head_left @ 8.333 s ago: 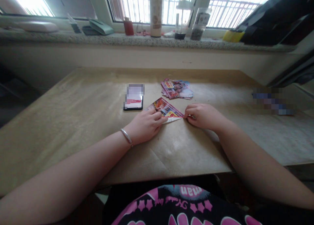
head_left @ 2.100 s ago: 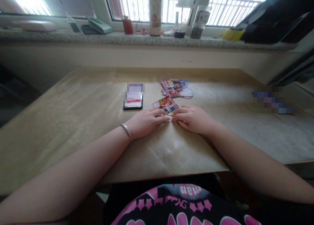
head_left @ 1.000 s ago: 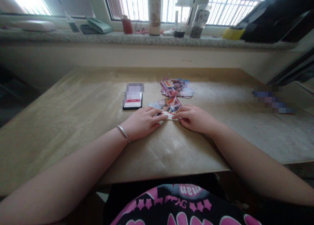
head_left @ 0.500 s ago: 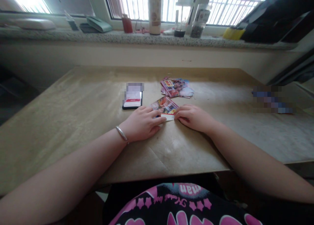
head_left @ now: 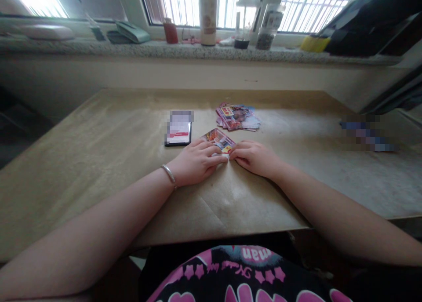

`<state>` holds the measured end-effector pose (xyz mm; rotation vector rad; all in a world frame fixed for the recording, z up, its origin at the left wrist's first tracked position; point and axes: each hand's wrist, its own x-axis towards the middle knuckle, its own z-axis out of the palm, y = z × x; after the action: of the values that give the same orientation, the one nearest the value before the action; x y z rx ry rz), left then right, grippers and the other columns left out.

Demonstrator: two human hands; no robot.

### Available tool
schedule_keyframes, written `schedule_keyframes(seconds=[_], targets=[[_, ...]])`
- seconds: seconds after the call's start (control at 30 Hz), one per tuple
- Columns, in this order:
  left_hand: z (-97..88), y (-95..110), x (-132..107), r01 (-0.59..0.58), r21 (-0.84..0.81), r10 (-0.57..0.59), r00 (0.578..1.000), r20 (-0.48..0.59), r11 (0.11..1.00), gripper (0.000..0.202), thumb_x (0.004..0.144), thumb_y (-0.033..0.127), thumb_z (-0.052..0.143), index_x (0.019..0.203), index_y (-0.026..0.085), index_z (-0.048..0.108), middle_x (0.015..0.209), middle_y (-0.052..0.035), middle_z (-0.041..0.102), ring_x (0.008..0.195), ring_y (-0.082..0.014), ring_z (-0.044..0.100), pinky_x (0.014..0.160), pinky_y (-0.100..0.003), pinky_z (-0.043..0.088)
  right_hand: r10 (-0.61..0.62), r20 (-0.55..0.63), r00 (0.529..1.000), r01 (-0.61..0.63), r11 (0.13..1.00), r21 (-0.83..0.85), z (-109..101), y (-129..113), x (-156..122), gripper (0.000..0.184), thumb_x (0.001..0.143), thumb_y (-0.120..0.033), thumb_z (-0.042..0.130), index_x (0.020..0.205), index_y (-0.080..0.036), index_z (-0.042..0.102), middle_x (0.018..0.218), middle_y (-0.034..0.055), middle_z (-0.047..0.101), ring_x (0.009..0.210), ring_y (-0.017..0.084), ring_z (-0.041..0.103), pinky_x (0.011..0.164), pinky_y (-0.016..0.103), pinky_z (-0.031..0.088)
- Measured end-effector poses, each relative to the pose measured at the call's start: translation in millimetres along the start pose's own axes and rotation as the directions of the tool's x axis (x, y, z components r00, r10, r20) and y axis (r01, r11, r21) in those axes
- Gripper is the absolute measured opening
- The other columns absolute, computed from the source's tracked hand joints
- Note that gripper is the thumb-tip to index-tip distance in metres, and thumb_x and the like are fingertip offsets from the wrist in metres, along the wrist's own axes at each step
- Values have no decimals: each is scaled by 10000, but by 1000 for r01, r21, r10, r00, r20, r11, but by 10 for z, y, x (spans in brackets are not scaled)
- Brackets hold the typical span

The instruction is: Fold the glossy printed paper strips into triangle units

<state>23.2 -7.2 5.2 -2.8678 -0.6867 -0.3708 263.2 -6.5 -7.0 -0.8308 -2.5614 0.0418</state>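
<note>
Folded glossy printed flyer (head_left: 219, 140) lies flat near the middle of the table (head_left: 92, 170), its point directed away from the person and a white strip showing along its near edge. Left hand (head_left: 196, 162) rests palm-down on the table, not clenched; its fingertips (head_left: 221, 159) touch the flyer's near left part. Right hand (head_left: 255, 157) is likewise relaxed and palm-down, with fingertips (head_left: 234, 151) at the flyer's near right corner. Both appear to hold the paper lightly against the table; no lift is visible. Silver bangle (head_left: 169, 173) on left wrist. Smartphone (head_left: 178, 137), partly blurred, lies just beyond and left of the left hand. Loose stack of similar flyers (head_left: 237, 118) sits just beyond the folded one, toward the far edge. Blurred object (head_left: 365, 135) near the right edge cannot be identified. Beyond the far edge, a granite windowsill (head_left: 198, 51) carries a tall cream bottle (head_left: 208, 12) and a glass jar (head_left: 265, 36).
</note>
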Motion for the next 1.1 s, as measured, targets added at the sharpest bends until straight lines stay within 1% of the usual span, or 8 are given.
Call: schedule_keyframes(seconds=[0.27, 0.47, 0.67, 0.83, 1.0, 1.1], targets=[[3, -4, 3, -1, 7, 1, 999, 40, 1000, 323, 961, 293, 433, 1240, 280, 594, 1160, -57, 620, 1071, -225, 549, 1008, -406, 383, -36, 15, 999, 36, 998, -44, -13, 5, -5, 212, 872, -108, 526, 913, -203, 711, 955, 51, 720, 877, 191, 632, 806, 309, 493], [33, 2, 0, 30, 3, -30, 999, 29, 1000, 319, 948, 271, 442, 1221, 286, 605, 1179, -51, 613, 1081, -233, 533, 1022, -419, 379, -43, 16, 999, 44, 998, -46, -9, 17, -9, 227, 877, -112, 516, 924, -211, 715, 966, 48, 719, 895, 194, 630, 811, 309, 494], [-14, 12, -7, 38, -1, -38, 997, 62, 999, 314, 954, 278, 430, 1210, 287, 611, 1190, -51, 617, 1092, -241, 542, 1015, -424, 390, -39, 30, 999, 41, 998, -40, -12, 17, -11, 225, 877, -111, 518, 927, -204, 717, 971, 52, 718, 904, 195, 629, 817, 311, 495], [-40, -11, -39, 39, -44, -35, 995, 89, 998, 302, 955, 276, 436, 1201, 282, 611, 1238, -58, 604, 1133, -245, 550, 1005, -429, 404, -34, 33, 999, 36, 998, -44, -14, 20, -16, 236, 876, -109, 517, 934, -218, 718, 980, 46, 719, 912, 193, 629, 831, 316, 491], [-51, -45, -61, -4, -102, 13, 996, 87, 995, 316, 947, 241, 437, 1212, 240, 610, 1272, -67, 589, 1159, -236, 534, 1041, -413, 403, -51, 45, 998, 53, 997, -53, -18, 30, -21, 242, 882, -114, 508, 936, -221, 718, 1003, 50, 712, 932, 193, 625, 841, 320, 492], [-50, -55, -65, -36, -105, 42, 998, 54, 994, 319, 933, 210, 446, 1203, 221, 616, 1271, -52, 598, 1181, -246, 499, 1077, -421, 381, -67, 49, 997, 71, 995, -75, -28, 28, -24, 251, 884, -116, 500, 945, -225, 718, 999, 50, 711, 924, 190, 620, 828, 316, 493]])
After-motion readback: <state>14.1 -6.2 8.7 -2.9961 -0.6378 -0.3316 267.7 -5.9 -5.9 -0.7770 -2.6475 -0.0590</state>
